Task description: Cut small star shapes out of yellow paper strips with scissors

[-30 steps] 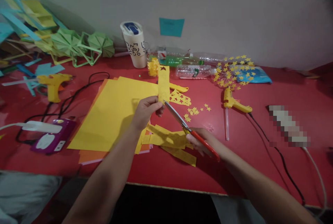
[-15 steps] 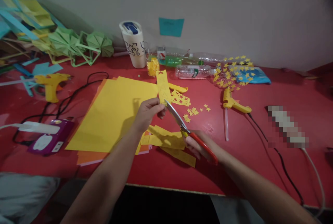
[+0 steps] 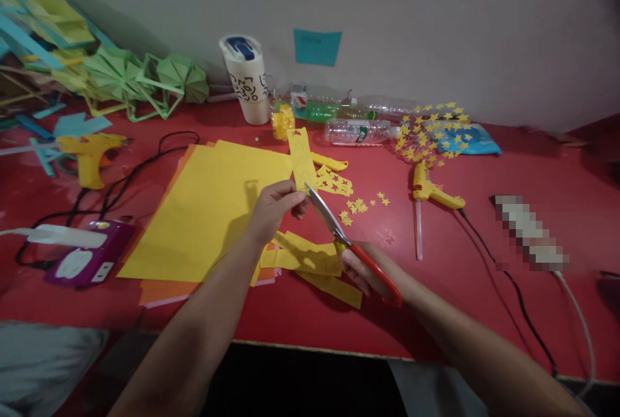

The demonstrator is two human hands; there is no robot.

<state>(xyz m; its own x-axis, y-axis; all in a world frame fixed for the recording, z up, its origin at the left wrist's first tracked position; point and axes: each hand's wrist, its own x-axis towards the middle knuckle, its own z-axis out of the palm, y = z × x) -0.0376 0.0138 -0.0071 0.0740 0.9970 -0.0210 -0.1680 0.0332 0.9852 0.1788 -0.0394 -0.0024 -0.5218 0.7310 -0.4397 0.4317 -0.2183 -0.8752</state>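
Note:
My left hand (image 3: 281, 207) pinches the lower end of a yellow paper strip (image 3: 301, 152), which stands up from the fingers and has a cut-out near its top and faint drawn lines. In my right hand (image 3: 363, 268) is a pair of scissors (image 3: 356, 249) with red handles; its blade tips meet the strip beside my left fingertips. Small cut paper stars (image 3: 357, 206) lie just right of the blades. Behind them rests a strip full of star-shaped holes (image 3: 335, 181). More yellow strips (image 3: 310, 259) lie beneath my wrists.
Yellow sheets (image 3: 203, 204) are stacked at left. A glue gun (image 3: 436, 194) lies at right with its cord, another glue gun (image 3: 92, 155) at left near a purple power socket (image 3: 90, 252). A tumbler (image 3: 247, 81), plastic bottles (image 3: 361, 132) and a star cluster (image 3: 431, 133) line the back.
The whole view has shifted slightly, so things sit a little further left and up. Both hands keep nearly the same pose on the strip and scissors.

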